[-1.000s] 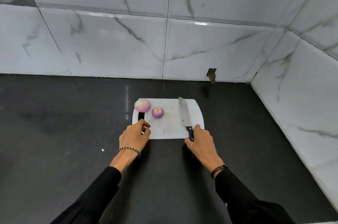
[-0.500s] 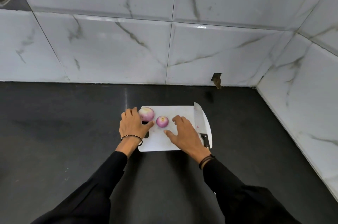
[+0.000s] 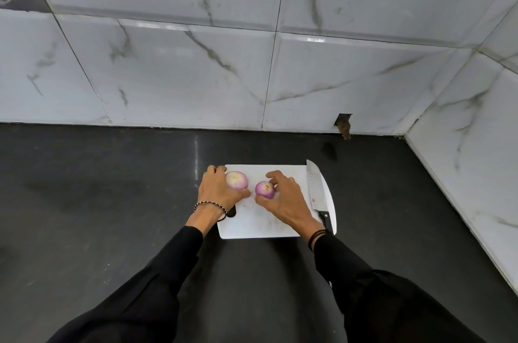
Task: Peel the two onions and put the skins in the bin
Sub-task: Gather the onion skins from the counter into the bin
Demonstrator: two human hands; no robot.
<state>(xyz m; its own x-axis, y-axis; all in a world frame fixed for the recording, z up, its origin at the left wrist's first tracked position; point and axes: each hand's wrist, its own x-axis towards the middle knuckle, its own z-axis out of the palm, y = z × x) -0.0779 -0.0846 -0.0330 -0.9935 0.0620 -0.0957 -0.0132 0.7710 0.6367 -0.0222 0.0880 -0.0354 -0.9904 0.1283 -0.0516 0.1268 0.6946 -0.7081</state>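
Both hands moved up from board edge and knife: left hand [image 3: 217, 191] cups larger onion [image 3: 237, 180], right hand [image 3: 283, 197] pinches smaller onion [image 3: 264, 190], on white cutting board [image 3: 252, 226], knife [image 3: 316, 188] at 3 o'clock, black counter [image 3: 98, 188], marble tile wall [image 3: 196, 62] at 12.

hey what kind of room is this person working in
Most likely a home kitchen: a dark countertop set in a corner of marble-look wall tiles, with a white cutting board carrying two onions and a knife.
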